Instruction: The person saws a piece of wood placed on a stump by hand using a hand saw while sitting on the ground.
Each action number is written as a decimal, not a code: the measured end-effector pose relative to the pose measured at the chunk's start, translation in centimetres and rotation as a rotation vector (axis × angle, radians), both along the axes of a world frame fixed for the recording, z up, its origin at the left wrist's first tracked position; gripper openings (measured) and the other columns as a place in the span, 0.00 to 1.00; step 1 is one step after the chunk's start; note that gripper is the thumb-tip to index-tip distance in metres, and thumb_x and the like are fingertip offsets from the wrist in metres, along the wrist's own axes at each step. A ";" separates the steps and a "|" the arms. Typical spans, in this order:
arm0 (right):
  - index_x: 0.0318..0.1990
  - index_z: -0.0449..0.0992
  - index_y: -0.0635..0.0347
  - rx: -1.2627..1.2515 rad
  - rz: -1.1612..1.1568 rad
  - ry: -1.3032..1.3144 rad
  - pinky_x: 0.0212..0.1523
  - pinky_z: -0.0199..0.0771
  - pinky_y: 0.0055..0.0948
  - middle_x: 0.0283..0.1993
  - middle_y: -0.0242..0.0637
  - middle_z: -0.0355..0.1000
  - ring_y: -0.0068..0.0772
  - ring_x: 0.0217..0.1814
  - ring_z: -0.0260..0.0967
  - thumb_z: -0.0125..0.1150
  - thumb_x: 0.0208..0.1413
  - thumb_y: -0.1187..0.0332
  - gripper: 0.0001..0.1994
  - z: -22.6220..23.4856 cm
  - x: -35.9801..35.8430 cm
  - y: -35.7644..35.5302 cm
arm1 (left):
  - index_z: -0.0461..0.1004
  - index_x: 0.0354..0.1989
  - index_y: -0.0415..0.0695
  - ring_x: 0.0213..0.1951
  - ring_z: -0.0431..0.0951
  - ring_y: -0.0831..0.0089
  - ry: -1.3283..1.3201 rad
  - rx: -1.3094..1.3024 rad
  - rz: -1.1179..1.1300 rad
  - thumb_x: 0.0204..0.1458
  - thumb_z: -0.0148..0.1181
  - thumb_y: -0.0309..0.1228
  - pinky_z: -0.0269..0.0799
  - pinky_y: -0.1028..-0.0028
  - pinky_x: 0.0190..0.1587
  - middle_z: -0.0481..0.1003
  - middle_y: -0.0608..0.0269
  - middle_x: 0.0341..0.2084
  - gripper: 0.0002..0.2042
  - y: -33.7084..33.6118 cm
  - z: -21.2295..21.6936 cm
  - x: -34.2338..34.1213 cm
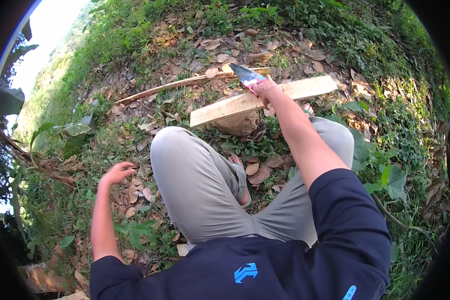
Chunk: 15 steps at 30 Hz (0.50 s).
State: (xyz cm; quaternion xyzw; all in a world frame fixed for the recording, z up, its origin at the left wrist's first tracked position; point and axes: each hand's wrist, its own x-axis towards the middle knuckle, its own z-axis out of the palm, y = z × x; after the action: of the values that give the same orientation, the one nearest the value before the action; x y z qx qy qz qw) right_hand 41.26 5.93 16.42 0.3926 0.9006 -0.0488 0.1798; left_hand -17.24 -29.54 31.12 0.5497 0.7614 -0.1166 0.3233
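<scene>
I am crouched on leafy ground. My right hand (266,90) grips the red handle of a hand saw (246,74), whose dark blade points up and left over a pale wooden plank (225,109). The plank lies across a stone (241,124) in front of my knees. My left hand (117,173) hangs out to the left over dry leaves, fingers loosely curled, holding nothing.
A thin long strip of wood (175,85) lies on the ground beyond the plank. Dry leaves, weeds and broad green leaves (392,181) cover the slope all around. A foot in a sandal (241,177) rests between my knees.
</scene>
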 end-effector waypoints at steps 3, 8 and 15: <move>0.52 0.78 0.53 0.046 -0.013 0.035 0.69 0.61 0.54 0.53 0.30 0.79 0.33 0.64 0.73 0.86 0.25 0.65 0.38 3.0 -2.1 -1.0 | 0.76 0.55 0.42 0.43 0.80 0.66 0.302 0.460 0.179 0.60 0.62 0.39 0.74 0.65 0.51 0.81 0.57 0.41 0.19 -0.8 10.6 -5.5; 0.51 0.76 0.55 0.119 0.026 0.040 0.71 0.58 0.54 0.50 0.33 0.80 0.34 0.59 0.76 0.83 0.29 0.65 0.35 1.8 -1.4 -2.3 | 0.75 0.57 0.47 0.39 0.79 0.76 0.075 0.986 0.382 0.65 0.57 0.37 0.73 0.75 0.38 0.79 0.65 0.44 0.15 1.9 12.0 1.3; 0.55 0.71 0.55 -0.018 -0.018 -0.050 0.71 0.55 0.62 0.53 0.34 0.77 0.38 0.60 0.75 0.86 0.27 0.57 0.42 -5.7 0.0 -2.8 | 0.77 0.54 0.44 0.40 0.80 0.75 -0.138 0.623 0.281 0.60 0.61 0.30 0.78 0.73 0.36 0.78 0.64 0.47 0.14 0.1 -0.3 11.1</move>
State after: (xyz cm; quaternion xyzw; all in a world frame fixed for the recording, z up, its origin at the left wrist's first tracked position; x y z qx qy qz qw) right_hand 41.25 3.13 10.74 0.4004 0.8917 -0.0488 0.2054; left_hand -6.15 -29.40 30.82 0.5184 0.8050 0.2045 0.2036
